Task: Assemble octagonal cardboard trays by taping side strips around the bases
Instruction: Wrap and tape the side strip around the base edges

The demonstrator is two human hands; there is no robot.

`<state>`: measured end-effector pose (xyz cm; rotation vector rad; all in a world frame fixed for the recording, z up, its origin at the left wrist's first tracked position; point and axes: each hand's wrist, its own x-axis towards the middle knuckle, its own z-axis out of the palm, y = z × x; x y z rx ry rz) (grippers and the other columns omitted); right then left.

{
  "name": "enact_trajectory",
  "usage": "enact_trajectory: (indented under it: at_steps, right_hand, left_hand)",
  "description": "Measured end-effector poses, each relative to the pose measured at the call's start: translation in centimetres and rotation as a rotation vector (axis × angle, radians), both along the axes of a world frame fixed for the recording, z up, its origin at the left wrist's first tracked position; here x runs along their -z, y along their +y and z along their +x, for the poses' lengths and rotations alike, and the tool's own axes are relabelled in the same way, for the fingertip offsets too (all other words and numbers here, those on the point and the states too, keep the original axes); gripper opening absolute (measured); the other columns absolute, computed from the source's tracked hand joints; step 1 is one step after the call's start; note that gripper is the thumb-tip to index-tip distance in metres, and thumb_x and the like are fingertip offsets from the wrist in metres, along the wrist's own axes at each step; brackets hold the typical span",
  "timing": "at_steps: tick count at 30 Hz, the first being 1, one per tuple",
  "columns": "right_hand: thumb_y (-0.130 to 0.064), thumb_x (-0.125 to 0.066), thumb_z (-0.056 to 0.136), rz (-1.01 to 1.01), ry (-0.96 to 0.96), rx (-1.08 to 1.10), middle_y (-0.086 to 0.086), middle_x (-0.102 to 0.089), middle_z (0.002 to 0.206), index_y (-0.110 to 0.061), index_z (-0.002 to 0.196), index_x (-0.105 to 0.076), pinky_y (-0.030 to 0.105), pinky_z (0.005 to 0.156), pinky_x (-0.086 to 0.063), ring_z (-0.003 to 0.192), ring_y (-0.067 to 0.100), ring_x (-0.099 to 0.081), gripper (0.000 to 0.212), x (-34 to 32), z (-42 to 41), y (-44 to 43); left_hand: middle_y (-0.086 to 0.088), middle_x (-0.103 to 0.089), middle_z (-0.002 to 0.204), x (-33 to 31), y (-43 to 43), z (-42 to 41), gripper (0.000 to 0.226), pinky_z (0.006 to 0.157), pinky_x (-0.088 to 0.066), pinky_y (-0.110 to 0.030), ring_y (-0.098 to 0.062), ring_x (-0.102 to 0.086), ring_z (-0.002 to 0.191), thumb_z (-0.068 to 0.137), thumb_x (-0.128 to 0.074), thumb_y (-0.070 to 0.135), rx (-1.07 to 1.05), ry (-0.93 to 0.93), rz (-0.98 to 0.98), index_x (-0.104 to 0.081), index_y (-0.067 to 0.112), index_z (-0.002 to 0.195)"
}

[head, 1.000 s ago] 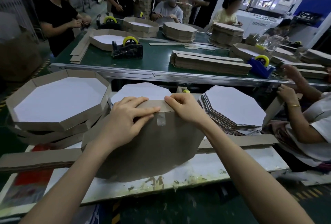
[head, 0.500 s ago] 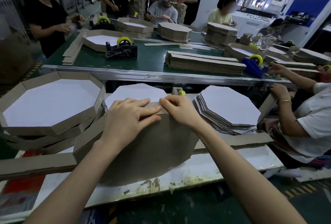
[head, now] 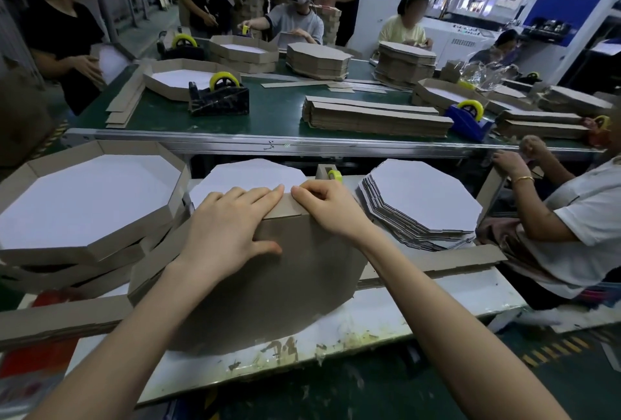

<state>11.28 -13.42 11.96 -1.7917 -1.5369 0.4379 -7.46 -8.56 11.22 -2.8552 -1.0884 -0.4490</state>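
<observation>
- Counted: two hands, one tray in work, one stack of finished trays (head: 84,204) at the left, and two piles of flat white eight-sided bases, one (head: 248,172) right behind the hands and one (head: 423,198) to the right
- Tape holders with yellow rolls: a black one (head: 218,100) and a blue one (head: 467,117) on the green table (head: 279,120), a third (head: 178,43) at its far side, and a small one (head: 331,173) just behind the right hand
- One thick pile of strips (head: 376,117) lies on the green table between the black and blue holders
- The tray (head: 289,285) stands tilted on its edge on the white table (head: 386,315), plain brown underside towards the camera
- A brown side strip (head: 290,208) runs along its top edge and down its left side
- The left hand (head: 228,228) lies spread and flat, fingers across the strip, thumb pressed on the brown underside
- The right hand (head: 327,206) has its fingers curled over the strip's top edge, fingertips nearly meeting the left's
- The tray's lower rim sits near the table's front edge, with a band of bare, scuffed white in front
- The finished stack is just beside the tray's left side, the right pile of bases just beside the right wrist
- A loose strip (head: 437,260) lies behind the right forearm
- A neighbour's arm (head: 537,218) is well apart at the right
</observation>
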Motion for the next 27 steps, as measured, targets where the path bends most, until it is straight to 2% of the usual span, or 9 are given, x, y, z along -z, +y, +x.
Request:
enact_trajectory:
  at_steps: [3,5,8,12,14,16,21,24,27]
  right_hand:
    - [-0.029,-0.054,0.1,0.005,0.002,0.002,-0.017,-0.061,0.074,-0.011,0.096,-0.075,0.01,0.064,-0.037,0.071,-0.002,-0.053,0.028,0.0,0.0,-0.1]
    - [-0.028,-0.055,0.1,0.01,0.01,0.002,-0.02,-0.059,0.069,-0.011,0.092,-0.074,0.009,0.063,-0.036,0.068,-0.006,-0.052,0.027,0.0,0.0,-0.2]
    - [-0.026,-0.057,0.099,0.035,0.009,-0.003,-0.02,-0.057,0.063,-0.014,0.084,-0.072,0.008,0.063,-0.036,0.062,-0.009,-0.05,0.025,0.2,-0.1,-0.2]
    - [-0.029,-0.055,0.1,-0.011,0.07,-0.071,-0.019,-0.055,0.06,-0.019,0.077,-0.068,0.012,0.058,-0.036,0.058,-0.005,-0.048,0.028,-0.2,0.6,-0.6]
    - [-0.037,-0.054,0.101,-0.073,0.182,-0.142,-0.016,-0.043,0.054,-0.022,0.064,-0.055,0.016,0.056,-0.03,0.053,0.001,-0.039,0.039,-0.7,1.3,-0.9]
    - [-0.044,-0.051,0.101,-0.141,0.24,-0.203,-0.012,-0.037,0.054,-0.02,0.06,-0.045,0.022,0.059,-0.03,0.054,0.006,-0.035,0.047,-1.4,1.9,-1.3]
    - [-0.05,-0.049,0.099,-0.258,0.166,-0.294,-0.01,-0.044,0.055,-0.024,0.057,-0.048,0.015,0.061,-0.038,0.053,0.004,-0.043,0.049,-2.9,3.4,-1.0]
    - [-0.049,-0.061,0.094,-0.258,0.114,-0.289,-0.012,-0.046,0.052,-0.026,0.054,-0.057,0.013,0.05,-0.034,0.049,0.004,-0.042,0.047,-3.5,4.0,-0.4]
    - [-0.047,-0.067,0.09,-0.253,0.057,-0.29,-0.012,-0.058,0.055,-0.025,0.063,-0.071,0.014,0.051,-0.036,0.051,0.001,-0.049,0.034,-3.7,3.8,0.6]
  left_hand:
    - [0.017,-0.033,0.151,-0.3,0.1,0.1,0.099,0.104,-0.029,-0.033,-0.012,-0.035,0.133,0.075,-0.061,0.07,-0.003,0.06,-0.031,-0.01,0.038,0.153]
    - [0.012,-0.043,0.142,-0.5,-0.3,1.0,0.09,0.101,-0.032,-0.037,-0.014,-0.041,0.128,0.073,-0.056,0.076,-0.022,0.044,-0.032,-0.026,0.033,0.147]
    - [0.007,-0.055,0.12,-0.9,-1.0,3.3,0.077,0.089,-0.037,-0.035,-0.016,-0.051,0.113,0.072,-0.048,0.082,-0.055,0.029,0.0,-0.045,0.026,0.124]
    - [0.007,-0.061,0.108,-0.8,-1.2,4.4,0.076,0.073,-0.037,-0.031,-0.016,-0.06,0.1,0.07,-0.046,0.086,-0.093,0.051,0.076,-0.047,0.023,0.112]
    - [0.01,-0.062,0.102,-0.7,-1.1,3.5,0.076,0.065,-0.033,-0.029,-0.014,-0.062,0.094,0.067,-0.042,0.09,-0.095,0.032,0.125,-0.049,0.026,0.107]
    - [0.012,-0.063,0.098,-0.7,-1.1,2.3,0.077,0.061,-0.032,-0.029,-0.013,-0.062,0.089,0.062,-0.038,0.094,-0.088,-0.018,0.136,-0.051,0.029,0.103]
    - [0.011,-0.064,0.092,0.2,-0.6,-1.1,0.082,0.057,-0.047,-0.029,-0.015,-0.061,0.076,0.062,-0.038,0.095,-0.04,-0.309,0.008,-0.056,0.029,0.107]
    - [0.019,-0.054,0.096,2.0,-0.2,-3.1,0.084,0.064,-0.051,-0.031,-0.009,-0.054,0.079,0.059,-0.041,0.096,-0.107,-0.451,-0.154,-0.052,0.034,0.114]
    - [0.019,-0.053,0.103,4.5,-0.4,-4.4,0.09,0.066,-0.047,-0.027,-0.005,-0.051,0.083,0.057,-0.047,0.095,-0.154,-0.516,-0.285,-0.052,0.032,0.12]
